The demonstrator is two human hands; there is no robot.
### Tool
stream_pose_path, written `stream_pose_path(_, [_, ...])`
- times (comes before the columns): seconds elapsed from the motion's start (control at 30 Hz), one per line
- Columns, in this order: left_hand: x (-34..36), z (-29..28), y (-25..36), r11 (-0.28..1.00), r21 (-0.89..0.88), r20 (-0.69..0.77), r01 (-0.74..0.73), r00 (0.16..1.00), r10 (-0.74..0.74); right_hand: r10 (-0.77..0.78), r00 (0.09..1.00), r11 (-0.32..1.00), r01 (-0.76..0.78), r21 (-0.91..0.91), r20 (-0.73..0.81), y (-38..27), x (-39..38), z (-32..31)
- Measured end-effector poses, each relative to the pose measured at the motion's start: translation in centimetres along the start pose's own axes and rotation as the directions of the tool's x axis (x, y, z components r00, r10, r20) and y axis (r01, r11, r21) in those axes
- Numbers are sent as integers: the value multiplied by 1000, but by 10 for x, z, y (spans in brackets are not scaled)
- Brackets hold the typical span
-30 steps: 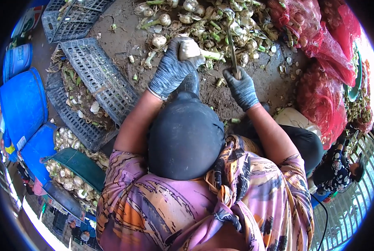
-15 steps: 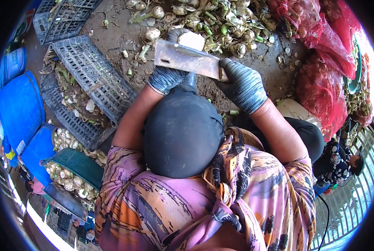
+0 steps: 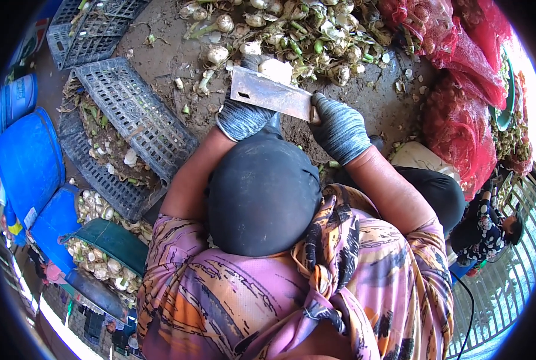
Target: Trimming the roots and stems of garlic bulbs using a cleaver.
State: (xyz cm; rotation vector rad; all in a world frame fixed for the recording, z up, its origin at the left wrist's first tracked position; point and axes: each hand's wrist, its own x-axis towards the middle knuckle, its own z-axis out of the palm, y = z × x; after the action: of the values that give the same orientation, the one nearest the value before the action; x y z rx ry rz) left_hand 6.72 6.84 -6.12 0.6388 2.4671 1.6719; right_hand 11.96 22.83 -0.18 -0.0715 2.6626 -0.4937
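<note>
My right hand (image 3: 342,129), in a grey-blue knit glove, grips the short handle of a cleaver (image 3: 270,95). Its wide, stained blade reaches left across my left hand (image 3: 244,120), gloved alike, and hides much of it. Just beyond the blade's upper edge a peeled white bulb (image 3: 275,70), like an onion or garlic, shows in my left hand, with a dark fingertip beside it. Whether the blade touches the bulb I cannot tell. My dark-covered knee (image 3: 262,192) rises below both hands. Ahead lies a heap of bulbs (image 3: 316,36) with stems, leaves and loose skins.
Black perforated crates (image 3: 133,108) with trimmings lie at left, beside blue barrels (image 3: 29,147) and a green tub (image 3: 109,243) among bulbs. Red mesh sacks (image 3: 460,132) stand at right, near a pale bucket (image 3: 421,159). Another person (image 3: 481,231) is at far right, near a railing.
The cleaver has shifted slightly right and down, and its blade has turned a little. My right hand has moved slightly down and left. The bulb stays in my left hand.
</note>
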Motion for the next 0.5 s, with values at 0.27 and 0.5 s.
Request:
stream_pose_path(0.27, [2, -10, 2, 997, 79, 8, 25, 1000, -26, -3, 999, 1000, 4, 28, -45, 4, 1, 9])
stream_pose_path(0.5, [0, -20, 26, 943, 43, 28, 331, 943, -332, 140, 982, 989, -131, 73, -130, 30, -5, 23])
